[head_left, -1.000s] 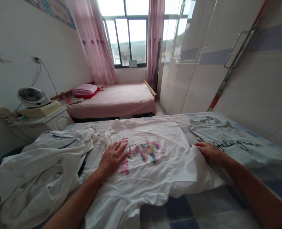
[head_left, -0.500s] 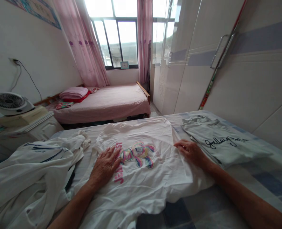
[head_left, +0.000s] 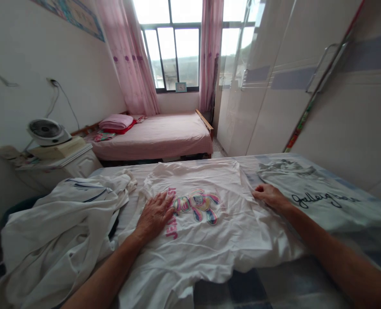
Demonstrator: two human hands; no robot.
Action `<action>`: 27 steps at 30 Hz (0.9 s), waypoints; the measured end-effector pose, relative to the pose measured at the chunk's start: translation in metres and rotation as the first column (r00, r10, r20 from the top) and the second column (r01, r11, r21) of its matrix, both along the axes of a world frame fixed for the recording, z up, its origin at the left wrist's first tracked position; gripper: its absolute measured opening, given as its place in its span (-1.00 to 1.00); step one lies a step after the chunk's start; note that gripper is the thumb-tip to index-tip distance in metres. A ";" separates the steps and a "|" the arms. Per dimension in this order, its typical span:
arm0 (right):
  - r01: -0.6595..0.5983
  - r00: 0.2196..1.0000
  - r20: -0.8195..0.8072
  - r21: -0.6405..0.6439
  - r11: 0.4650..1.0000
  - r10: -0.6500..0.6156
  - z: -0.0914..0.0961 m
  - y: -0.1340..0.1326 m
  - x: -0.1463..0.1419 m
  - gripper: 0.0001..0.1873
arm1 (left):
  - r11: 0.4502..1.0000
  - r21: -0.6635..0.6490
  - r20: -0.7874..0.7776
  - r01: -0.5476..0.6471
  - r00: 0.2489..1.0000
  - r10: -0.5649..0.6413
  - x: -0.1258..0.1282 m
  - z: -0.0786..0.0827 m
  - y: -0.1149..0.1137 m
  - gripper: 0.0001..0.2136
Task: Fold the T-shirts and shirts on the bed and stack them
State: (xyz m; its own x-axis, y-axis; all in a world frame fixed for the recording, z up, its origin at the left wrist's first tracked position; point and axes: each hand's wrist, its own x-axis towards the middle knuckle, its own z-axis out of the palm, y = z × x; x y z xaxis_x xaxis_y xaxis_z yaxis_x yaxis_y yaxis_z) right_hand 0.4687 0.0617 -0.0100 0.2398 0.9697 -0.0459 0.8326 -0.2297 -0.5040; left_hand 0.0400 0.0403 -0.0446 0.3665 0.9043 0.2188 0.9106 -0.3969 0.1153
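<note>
A white T-shirt (head_left: 209, 240) with a colourful bear print and pink lettering lies spread, somewhat wrinkled, on the checked bed sheet (head_left: 245, 287). My left hand (head_left: 154, 214) rests flat on it, fingers stretched over the lettering beside the bear. At the shirt's right side, my right hand (head_left: 267, 196) pinches the fabric edge between thumb and fingers and holds it slightly raised. Just beyond that hand lies a pale grey-green shirt (head_left: 332, 210) with black script lettering. Left of my left arm is a heap of white clothes (head_left: 64, 231) with dark blue piping.
A pink-covered bed (head_left: 158, 135) with folded bedding (head_left: 116, 122) stands beneath the window. To the left, a small fan (head_left: 48, 131) sits on a box on a white cabinet (head_left: 80, 165). A tall white wardrobe (head_left: 274, 107) lines the right side.
The camera view has turned a little to the left, so everything sits further right. My left hand stays flat on the T-shirt, and my right hand still grips its edge.
</note>
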 end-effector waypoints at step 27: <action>-0.544 0.732 0.509 0.038 0.839 0.452 -0.018 -0.035 -0.064 -0.52 | 1.000 0.004 -0.019 -0.027 0.999 0.027 0.003 0.004 -0.002 -0.54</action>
State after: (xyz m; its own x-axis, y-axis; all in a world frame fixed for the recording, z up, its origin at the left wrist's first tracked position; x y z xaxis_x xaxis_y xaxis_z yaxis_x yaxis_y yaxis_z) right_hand 0.4051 0.0268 -0.0282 -0.3327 0.9355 0.1191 0.9413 0.3371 -0.0181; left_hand 0.0433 0.0387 -0.0411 0.3461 0.9132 0.2151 0.9229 -0.3726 0.0968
